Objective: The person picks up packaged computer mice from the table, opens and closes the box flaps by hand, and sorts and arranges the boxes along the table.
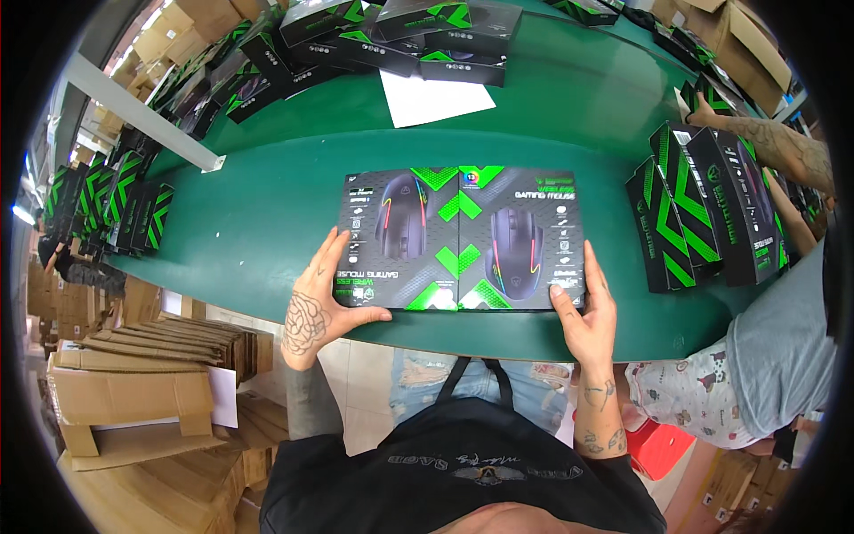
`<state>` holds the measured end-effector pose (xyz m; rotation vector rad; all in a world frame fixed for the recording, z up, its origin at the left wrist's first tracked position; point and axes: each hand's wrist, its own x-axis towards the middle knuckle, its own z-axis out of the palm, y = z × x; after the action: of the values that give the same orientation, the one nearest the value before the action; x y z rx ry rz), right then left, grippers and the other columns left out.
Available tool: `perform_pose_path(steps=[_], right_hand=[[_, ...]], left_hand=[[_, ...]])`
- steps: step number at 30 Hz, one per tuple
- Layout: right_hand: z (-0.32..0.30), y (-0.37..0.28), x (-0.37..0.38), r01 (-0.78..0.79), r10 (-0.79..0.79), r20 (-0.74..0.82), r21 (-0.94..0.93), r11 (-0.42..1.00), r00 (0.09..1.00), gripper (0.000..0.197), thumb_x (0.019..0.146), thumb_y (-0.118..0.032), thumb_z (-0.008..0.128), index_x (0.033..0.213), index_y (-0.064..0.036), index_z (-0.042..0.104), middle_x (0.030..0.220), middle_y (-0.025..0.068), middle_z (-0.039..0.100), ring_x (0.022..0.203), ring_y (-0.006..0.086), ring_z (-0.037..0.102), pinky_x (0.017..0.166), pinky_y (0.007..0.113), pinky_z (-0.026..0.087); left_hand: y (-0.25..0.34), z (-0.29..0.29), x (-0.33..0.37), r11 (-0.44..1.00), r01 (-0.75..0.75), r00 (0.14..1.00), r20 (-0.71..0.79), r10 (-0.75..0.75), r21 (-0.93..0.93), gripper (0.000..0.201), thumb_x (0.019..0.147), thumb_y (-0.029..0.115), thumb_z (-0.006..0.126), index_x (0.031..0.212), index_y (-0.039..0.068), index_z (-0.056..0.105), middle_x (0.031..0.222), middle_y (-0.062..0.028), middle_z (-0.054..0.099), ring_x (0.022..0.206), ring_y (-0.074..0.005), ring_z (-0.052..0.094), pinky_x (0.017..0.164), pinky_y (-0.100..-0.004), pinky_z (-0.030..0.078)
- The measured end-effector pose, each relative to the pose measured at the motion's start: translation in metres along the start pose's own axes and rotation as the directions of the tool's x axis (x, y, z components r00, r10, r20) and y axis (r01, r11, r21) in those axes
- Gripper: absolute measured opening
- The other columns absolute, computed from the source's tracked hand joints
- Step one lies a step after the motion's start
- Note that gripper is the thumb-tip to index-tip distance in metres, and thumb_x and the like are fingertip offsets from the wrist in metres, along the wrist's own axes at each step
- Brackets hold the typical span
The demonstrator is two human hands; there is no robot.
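Observation:
Two black-and-green computer mouse boxes lie side by side at the table's near edge, their long sides touching. The left box (397, 240) and the right box (520, 238) each show a picture of a dark mouse with coloured light strips. My left hand (322, 307) grips the left box at its outer side, thumb along the near edge and fingers up the side. On the opposite outer side, my right hand (589, 311) holds the right box, its thumb over the near corner. The boxes' undersides are hidden.
More mouse boxes (463, 67) are piled at the far side of the green table (267, 214). A white sheet (436, 98) lies under that pile. Standing boxes (689, 209) are at the right, beside a co-worker's arm (769, 138). Flattened cartons (133, 392) are stacked lower left.

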<state>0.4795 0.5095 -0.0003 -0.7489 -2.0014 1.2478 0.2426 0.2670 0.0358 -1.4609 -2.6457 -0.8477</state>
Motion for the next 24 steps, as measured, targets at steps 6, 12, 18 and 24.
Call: perform_pose_path(steps=[6, 12, 18, 24], right_hand=[[-0.005, -0.028, 0.012, 0.146, -0.145, -0.023, 0.176, 0.973, 0.989, 0.067, 0.079, -0.008, 0.065, 0.137, 0.0051, 0.037, 0.126, 0.0206, 0.053, 0.113, 0.0259, 0.055, 0.095, 0.035, 0.043], [0.063, -0.067, 0.011, 0.560, -0.564, 0.325, 0.115, 0.821, 0.760, 0.069, 0.078, -0.019, 0.069, 0.140, -0.0109, 0.038, 0.143, 0.0244, 0.032, 0.126, 0.0397, 0.041, 0.103, 0.044, 0.037], [0.084, -0.051, -0.009, 0.578, -0.544, 0.354, 0.013, 0.816, 0.761, 0.069, 0.077, -0.015, 0.066, 0.140, -0.0203, 0.038, 0.147, 0.0225, 0.025, 0.129, 0.0424, 0.034, 0.101, 0.048, 0.038], [0.061, -0.040, -0.016, 0.507, -0.496, 0.327, 0.055, 0.860, 0.805, 0.068, 0.076, -0.015, 0.066, 0.138, -0.0114, 0.040, 0.139, 0.0223, 0.038, 0.123, 0.0383, 0.043, 0.100, 0.048, 0.038]], left_hand=[[0.009, 0.002, 0.006, 0.999, -0.048, 0.992, -0.119, 0.047, -0.010, 0.106, 0.043, 0.040, 0.090, 0.130, 0.000, 0.044, 0.129, -0.0224, 0.051, 0.116, -0.0334, 0.054, 0.095, -0.0395, 0.046], [0.005, 0.007, 0.002, 0.969, -0.063, 0.985, -0.172, 0.022, -0.240, 0.105, 0.049, 0.027, 0.091, 0.135, 0.001, 0.038, 0.131, -0.0214, 0.051, 0.116, -0.0281, 0.055, 0.088, -0.0370, 0.052], [0.064, 0.030, 0.014, 0.502, -0.358, 0.907, -0.421, -0.013, -0.787, 0.110, 0.064, 0.033, 0.084, 0.144, 0.000, 0.016, 0.147, -0.0209, 0.025, 0.131, -0.0310, 0.035, 0.107, -0.0435, 0.033], [0.085, 0.044, 0.008, 0.903, -0.049, 0.997, 0.030, 0.068, -0.427, 0.043, 0.075, 0.020, 0.073, 0.111, 0.002, 0.059, 0.110, -0.0195, 0.060, 0.100, -0.0342, 0.059, 0.083, -0.0404, 0.047]])
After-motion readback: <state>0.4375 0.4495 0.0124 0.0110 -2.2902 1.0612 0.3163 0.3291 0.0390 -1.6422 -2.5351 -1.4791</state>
